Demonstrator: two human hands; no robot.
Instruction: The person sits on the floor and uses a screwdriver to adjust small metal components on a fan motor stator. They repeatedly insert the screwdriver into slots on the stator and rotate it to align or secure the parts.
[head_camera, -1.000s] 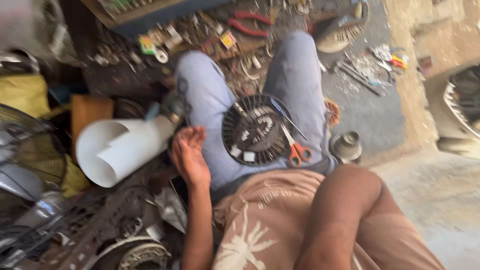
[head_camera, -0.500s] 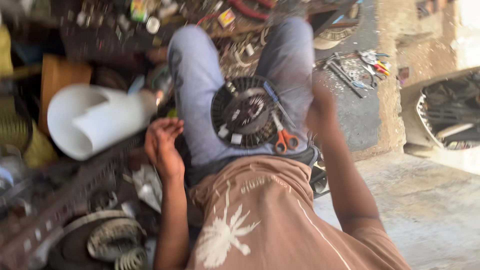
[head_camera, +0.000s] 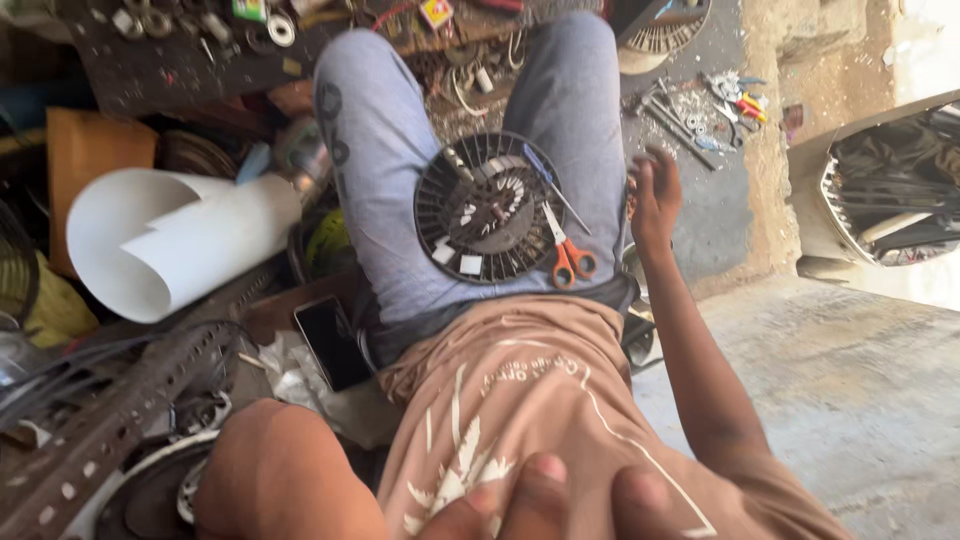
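A round black slotted fan motor housing (head_camera: 488, 208) lies on my lap, across my jeans-clad thighs (head_camera: 385, 170). Scissors with orange handles (head_camera: 570, 255) and a thin screwdriver (head_camera: 555, 185) rest on its right side. My right hand (head_camera: 655, 192) hovers beside my right thigh with its fingers spread and nothing in it. Only the fingertips of my left hand (head_camera: 545, 498) show at the bottom edge, close to the camera over my brown shirt. Its bent arm (head_camera: 285, 470) is at lower left. Whether that hand holds anything is hidden.
A rolled white sheet (head_camera: 170, 245) lies left of my leg, with a dark phone (head_camera: 335, 342) and a perforated metal bar (head_camera: 110, 420) nearer me. Small hand tools (head_camera: 725, 100) are scattered on the floor at right. A white casing with dark parts (head_camera: 890, 190) stands far right.
My left hand left the spot beside my left thigh and rose toward the camera. My right hand came out to the right of my thigh. The view tilted and moved closer.
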